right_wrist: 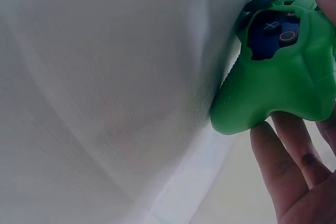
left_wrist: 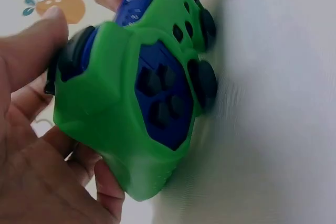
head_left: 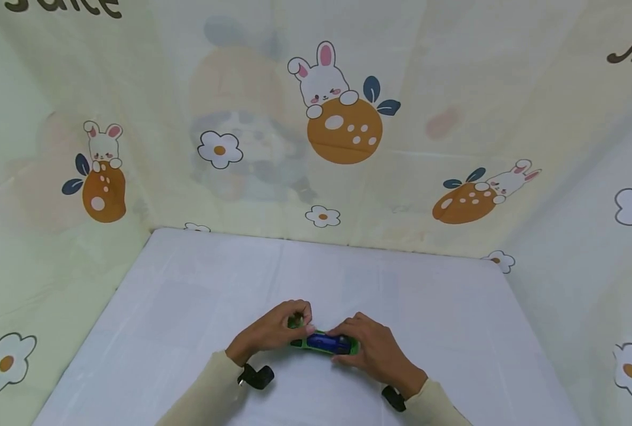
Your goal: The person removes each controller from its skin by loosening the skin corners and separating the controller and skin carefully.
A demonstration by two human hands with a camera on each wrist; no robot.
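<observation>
A blue game controller (head_left: 328, 343) sits low over the white table, wrapped in a green rubbery cover (left_wrist: 100, 108). My left hand (head_left: 273, 326) grips one end; the left wrist view has the thumb near the shoulder buttons (left_wrist: 76, 56) and the fingers behind the handle. At the other end my right hand (head_left: 377, 349) holds the controller between thumb and fingers. Its thumbsticks (left_wrist: 203, 85) and direction buttons (left_wrist: 160, 95) face the table. In the right wrist view, the X and circle buttons (right_wrist: 287, 36) show through an opening in the cover.
White cloth covers the table (head_left: 199, 296). A pale curtain (head_left: 273, 189) printed with rabbits, oranges and flowers hangs behind it and along both sides. Dark wrist straps with small devices (head_left: 263, 377) sit on both wrists.
</observation>
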